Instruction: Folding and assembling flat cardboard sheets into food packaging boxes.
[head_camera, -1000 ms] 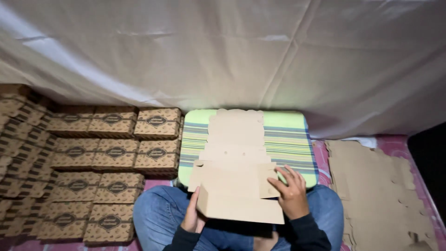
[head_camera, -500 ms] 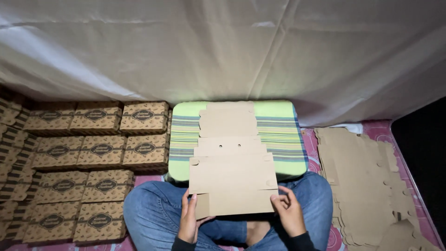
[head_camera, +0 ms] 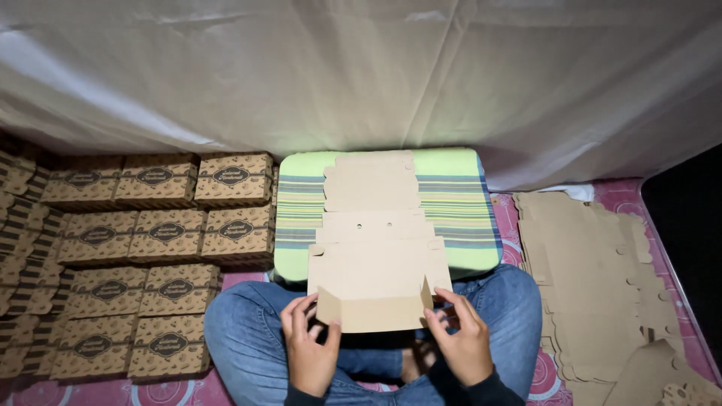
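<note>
While it lies mostly flat across the cushion (head_camera: 459, 195) and the person's lap, the cardboard blank (head_camera: 376, 248) has its near edge folded up into a low wall, with a small tab standing at each end. Its far end, with a scalloped edge, reaches nearly to the cushion's back edge. The left hand (head_camera: 310, 353) grips the left corner of that raised wall, thumb and fingers pinching the tab. The right hand (head_camera: 460, 344) does the same at the right corner, fingers curled around the tab there. Both hands sit just above the crossed legs in jeans (head_camera: 241, 323). Green with grey stripes, the cushion rests on a pink patterned mat (head_camera: 624, 197). To the left, folded brown boxes (head_camera: 162, 233) with dark oval labels stand in tight rows, touching each other. To the right, a pile of flat blanks (head_camera: 594, 278) lies on the mat. A white sheet (head_camera: 361, 68) hangs behind everything.
</note>
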